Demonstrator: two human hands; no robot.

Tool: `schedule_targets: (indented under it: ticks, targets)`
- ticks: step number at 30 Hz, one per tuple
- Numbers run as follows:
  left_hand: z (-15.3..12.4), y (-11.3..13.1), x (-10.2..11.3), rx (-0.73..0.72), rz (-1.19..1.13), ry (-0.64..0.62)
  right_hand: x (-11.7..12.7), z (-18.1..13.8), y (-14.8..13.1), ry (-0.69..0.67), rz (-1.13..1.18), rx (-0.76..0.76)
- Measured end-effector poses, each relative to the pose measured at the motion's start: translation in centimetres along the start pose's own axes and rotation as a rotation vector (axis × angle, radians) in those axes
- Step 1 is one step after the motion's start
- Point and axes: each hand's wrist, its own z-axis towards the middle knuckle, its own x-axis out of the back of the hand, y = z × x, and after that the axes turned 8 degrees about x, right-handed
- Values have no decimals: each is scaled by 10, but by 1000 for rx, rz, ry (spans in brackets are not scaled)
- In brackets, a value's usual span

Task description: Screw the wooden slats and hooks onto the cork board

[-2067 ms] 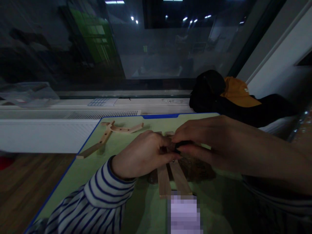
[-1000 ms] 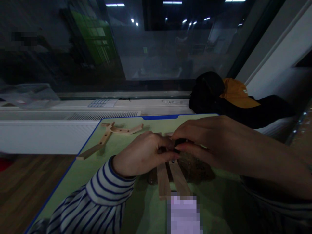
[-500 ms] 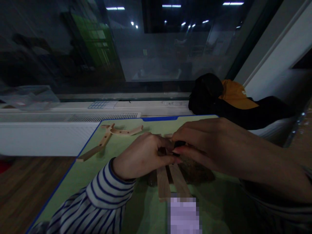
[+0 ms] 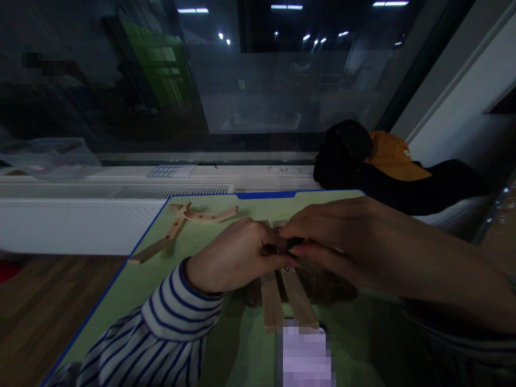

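My left hand (image 4: 229, 258), coming out of a striped sleeve, has its fingers pinched together over the middle of the green-topped table; what they grip is hidden. Facing it, my right hand (image 4: 342, 242) pinches a small dark piece (image 4: 296, 243) between thumb and fingers, and the fingertips of both hands nearly meet. Beneath them lie two pale wooden strips, a left strip (image 4: 272, 303) and a right strip (image 4: 299, 301), side by side with a gap. A small shiny spot shows on the right one. Under the strips is a brownish, see-through bag (image 4: 326, 282), partly covered by my hands.
A branching wooden assembly (image 4: 176, 228) with holes lies at the table's back left. A blurred-out pale rectangle (image 4: 306, 355) is at the near edge. Behind are a radiator (image 4: 80, 226), a clear plastic bag (image 4: 52, 156), an orange cap (image 4: 397, 158) and black cloth (image 4: 342, 156).
My right fingers have shifted slightly around the small dark piece, closer to my left fingertips. The view has moved a little; the wooden parts lie as before.
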Motion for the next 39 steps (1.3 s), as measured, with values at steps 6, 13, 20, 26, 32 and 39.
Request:
schedule_targets:
  ticks: [6, 13, 20, 26, 32, 39]
  targets:
    - [0, 0, 0, -58, -27, -13, -3, 0, 1, -12, -56, -22]
    - [0, -2, -1, -63, -32, -10, -3, 1, 2, -15, -125, -19]
    - [1, 0, 0, -18, -59, 19, -2, 1, 1, -11, -170, -41]
    - [1, 1, 0, -28, -58, 33, 0, 1, -1, -6, -69, -31]
    - [0, 0, 0, -47, -5, 14, 1, 1, -1, -43, -13, -26]
    - [1, -2, 0, -97, 28, -21, -3, 1, 1, -40, -142, -46]
